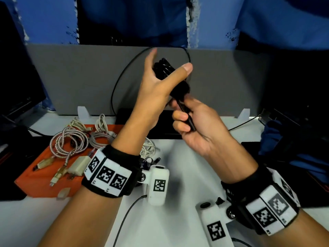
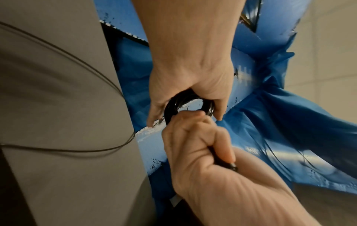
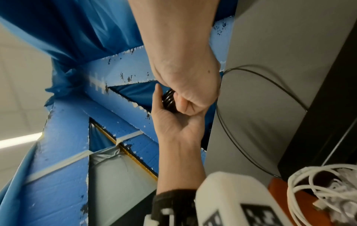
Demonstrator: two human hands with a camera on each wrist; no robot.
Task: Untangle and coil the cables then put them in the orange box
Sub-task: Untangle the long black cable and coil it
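Both hands were raised mid-frame: the left hand was curled round a black coiled cable, the right hand was closed on its plug end. Coiling was judged nearly finished; 1 loose loop remained to be wound before transfer to the orange box, lower left.
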